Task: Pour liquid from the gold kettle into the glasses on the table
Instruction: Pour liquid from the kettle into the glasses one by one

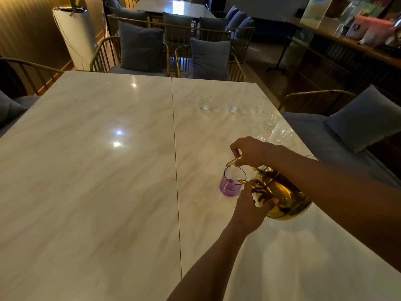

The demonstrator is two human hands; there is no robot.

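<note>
Beside the purple glass (232,184), both hands' grips clamp the tilted gold kettle (282,195).

A restaurant or café dining room: long marble counter (108,170), gold wire chairs (104,57) with grey cushions (141,46), another set counter (173,7) behind, a row of glasses (205,102).

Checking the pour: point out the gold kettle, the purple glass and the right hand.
gold kettle (284,196), head view, tilted body.
purple glass (231,187), head view, tinted lower wall.
right hand (252,152), head view, back of hand.
</note>
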